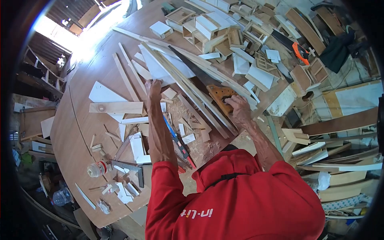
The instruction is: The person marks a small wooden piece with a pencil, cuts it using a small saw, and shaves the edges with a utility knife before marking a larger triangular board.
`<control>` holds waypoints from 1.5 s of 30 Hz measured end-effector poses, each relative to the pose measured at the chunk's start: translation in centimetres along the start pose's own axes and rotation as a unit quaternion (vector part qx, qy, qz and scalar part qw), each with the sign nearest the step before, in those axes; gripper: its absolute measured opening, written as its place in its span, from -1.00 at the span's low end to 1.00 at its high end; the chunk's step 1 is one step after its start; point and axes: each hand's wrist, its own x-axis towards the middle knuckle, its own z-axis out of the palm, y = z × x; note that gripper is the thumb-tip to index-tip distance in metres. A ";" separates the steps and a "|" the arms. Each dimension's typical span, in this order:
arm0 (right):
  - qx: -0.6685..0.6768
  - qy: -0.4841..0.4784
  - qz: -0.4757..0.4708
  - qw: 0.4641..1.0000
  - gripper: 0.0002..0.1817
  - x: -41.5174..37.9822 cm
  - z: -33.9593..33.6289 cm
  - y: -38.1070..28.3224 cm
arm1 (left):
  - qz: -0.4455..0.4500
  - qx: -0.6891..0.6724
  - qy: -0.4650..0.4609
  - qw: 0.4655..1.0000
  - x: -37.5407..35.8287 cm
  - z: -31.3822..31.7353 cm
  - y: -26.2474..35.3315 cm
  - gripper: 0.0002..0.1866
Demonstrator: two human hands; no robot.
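Note:
My right hand (240, 110) is closed round the wooden handle of a hand saw (219, 96), whose dark blade runs up and to the left beside long pale wood strips (182, 84). My left hand (153, 87) is at the lower left corner of a white panel (166, 66), its fingers bent against that edge. The strips lie across the panel and the table, between my two hands. Sawdust and offcuts (189, 138) are scattered below, near a blue and red tool (176, 138).
Small wooden boxes (206, 26) crowd the table's far right, near an orange-handled saw (300, 53). A jar (96, 169) and a metal square (138, 172) are at the lower left of the brown table (76, 140). Long boards (344, 124) are stacked at the right.

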 end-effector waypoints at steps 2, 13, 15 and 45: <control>0.014 -0.023 0.018 0.999 -0.57 0.3 -0.4 0.5 | 0.009 0.023 0.012 1.000 -0.6 0.7 1.2 -0.71; 0.100 0.067 0.059 0.991 -0.74 1.3 -0.7 -0.6 | 0.019 0.065 0.000 0.998 -1.8 3.1 5.3 -0.66; 0.051 0.105 0.013 0.993 -0.76 0.8 0.1 -1.2 | 0.006 0.029 0.002 1.000 -1.7 2.9 5.0 -0.69; -0.055 0.070 0.019 0.996 -0.66 1.6 5.9 -5.4 | 0.052 0.031 -0.009 0.998 -5.5 -2.8 6.1 -0.64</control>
